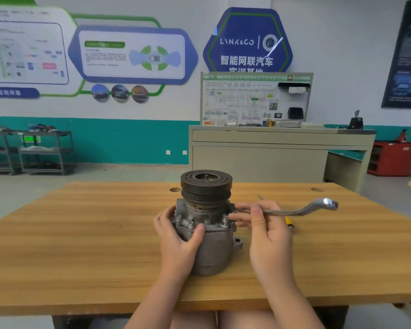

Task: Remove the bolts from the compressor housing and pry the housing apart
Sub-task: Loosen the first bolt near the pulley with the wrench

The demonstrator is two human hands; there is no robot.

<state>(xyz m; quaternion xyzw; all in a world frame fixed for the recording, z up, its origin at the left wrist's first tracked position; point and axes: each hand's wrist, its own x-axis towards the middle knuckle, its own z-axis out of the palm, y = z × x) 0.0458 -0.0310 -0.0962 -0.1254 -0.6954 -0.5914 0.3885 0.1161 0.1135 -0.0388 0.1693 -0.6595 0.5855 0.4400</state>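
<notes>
Compressor housing (208, 236) stands upright near the middle of the wooden tabletop (81, 245), with the dark grooved pulley (206, 184) on its top end. On the grey upper flange I can see several bolts (190, 224), at the front and at the sides.

The left hand (178, 238) holds the housing from its 9 o'clock side. The fingers are curled around the flange and the thumb presses on the front, just beside one bolt head. The right hand (268, 233) is at 3 o'clock from the housing. Its fingers pinch the shank of a bent metal wrench (299, 211), near the end that meets the housing. That end touches the flange at the right side, but whether it sits on a bolt I cannot tell, because the fingers cover this place. The other end of the wrench, a ring head, points away toward 2 o'clock and is raised over the tabletop.

Behind the right hand, a tool with a yellow handle (289, 221) lies on the tabletop; most of it is hidden.

Two round holes (175, 189) are in the far edge of the tabletop, at about 11 and 1 o'clock from the housing. Farther in the room, at 12 o'clock, stands a beige cabinet (271, 153) with a wiring board (254, 99) on it. At 10 o'clock are grey shelf carts (43, 151) against the teal wall.
</notes>
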